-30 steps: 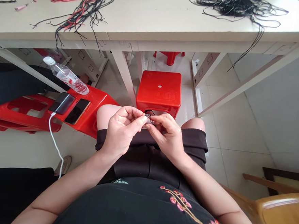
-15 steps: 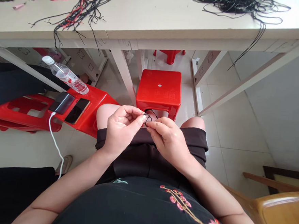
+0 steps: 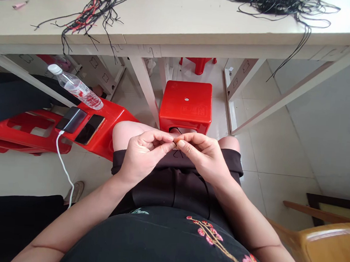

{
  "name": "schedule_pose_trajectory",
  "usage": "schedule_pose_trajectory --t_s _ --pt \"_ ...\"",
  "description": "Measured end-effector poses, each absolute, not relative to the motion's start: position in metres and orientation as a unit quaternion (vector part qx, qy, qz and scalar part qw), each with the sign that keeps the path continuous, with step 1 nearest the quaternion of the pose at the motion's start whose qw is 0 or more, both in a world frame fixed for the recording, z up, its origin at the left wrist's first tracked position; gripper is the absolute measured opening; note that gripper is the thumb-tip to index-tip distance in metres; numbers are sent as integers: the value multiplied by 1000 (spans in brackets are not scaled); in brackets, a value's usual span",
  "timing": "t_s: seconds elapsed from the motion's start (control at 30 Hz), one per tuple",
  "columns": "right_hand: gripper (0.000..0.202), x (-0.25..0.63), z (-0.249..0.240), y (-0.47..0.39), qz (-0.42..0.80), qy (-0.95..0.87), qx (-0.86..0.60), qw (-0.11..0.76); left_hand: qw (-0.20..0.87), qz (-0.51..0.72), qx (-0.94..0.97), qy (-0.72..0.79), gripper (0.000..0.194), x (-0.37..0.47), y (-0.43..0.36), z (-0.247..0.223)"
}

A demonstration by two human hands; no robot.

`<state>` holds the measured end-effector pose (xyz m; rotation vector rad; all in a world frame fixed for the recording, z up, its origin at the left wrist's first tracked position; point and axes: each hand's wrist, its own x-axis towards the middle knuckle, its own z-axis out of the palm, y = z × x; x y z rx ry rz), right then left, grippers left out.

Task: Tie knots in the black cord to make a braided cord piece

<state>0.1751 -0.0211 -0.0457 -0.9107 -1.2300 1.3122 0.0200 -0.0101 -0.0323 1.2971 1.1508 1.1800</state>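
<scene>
Over my lap, my left hand (image 3: pixel 145 155) and my right hand (image 3: pixel 206 157) meet fingertip to fingertip. Each pinches a thin black cord (image 3: pixel 178 154) between thumb and index finger. A small bend of the cord hangs just below the fingertips, against the dark shorts (image 3: pixel 159 187). Most of the pinched part is hidden by the fingers, so any knot in it cannot be made out.
On the white table (image 3: pixel 176 23) lie a bundle of black and red cords (image 3: pixel 95 11) and a tangle of black cord (image 3: pixel 279 4). A red stool (image 3: pixel 186 102) stands ahead. Left, a water bottle (image 3: pixel 78 90) and phone (image 3: pixel 90 129) rest on another stool. Someone's dark-clothed leg (image 3: pixel 9 99) is beyond.
My right hand has moved up and turned, bringing its fingertips against my left ones. The loose cord loop between the hands has mostly gone behind the fingers.
</scene>
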Motion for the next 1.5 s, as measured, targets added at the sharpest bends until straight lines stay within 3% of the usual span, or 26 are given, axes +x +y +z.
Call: schedule_pose_trajectory --t_s 0.37,0.57,0.7,0.77,0.87,0.97,1.07,1.13,1.2,1.5 --pt "12 180 -46 -18 575 -506 -400 503 389 423 677 460 7 13 -8 -31" --pt "20 191 -33 -20 431 -685 -424 407 408 381 701 443 9 10 -7 -29" --pt "16 202 -21 -7 296 -797 -393 351 484 353 665 447 17 13 -10 -29" --pt "13 202 -21 -1 226 -803 -403 377 532 356 621 451 20 14 -11 -27" --pt "11 195 -29 -3 108 -731 -456 496 577 398 541 463 22 14 -10 -24" --pt "6 183 -43 -19 119 -664 -465 574 595 437 488 466 24 13 -7 -19" --pt "18 175 -52 -31 251 -671 -428 551 606 452 468 458 25 13 -6 -15" --pt "12 174 -54 -32 288 -685 -413 526 602 458 469 457 25 13 -6 -16" --pt "4 176 -51 -29 256 -710 -412 511 588 455 484 462 24 13 -7 -18" --pt "11 191 -39 -16 50 -738 -433 516 520 398 597 464 18 13 -15 -23"
